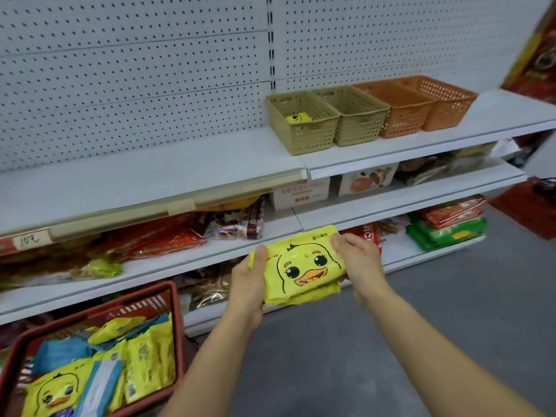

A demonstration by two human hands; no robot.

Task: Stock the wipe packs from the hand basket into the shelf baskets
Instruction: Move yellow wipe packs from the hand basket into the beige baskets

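1. Grip: your left hand (249,281) and right hand (358,260) each pinch one end of the pack (304,266), held in mid-air before the lower shelves, below the tan basket (313,136).
2. A second pack (304,297) seems stacked beneath; a slack pinch could drop it.
3. The basket stands at the shelf's (180,176) front edge; a low lift could knock its rim.

The top shelf (150,182) held four baskets in a row near its right end. They were two tan baskets (313,138) and two orange baskets (404,121), side by side and touching. On the next shelf (421,195) down lay red bags (156,236) at the left and two boxes (299,192) in the middle. Green packs (445,234) lay on the low shelf (404,252) under that.
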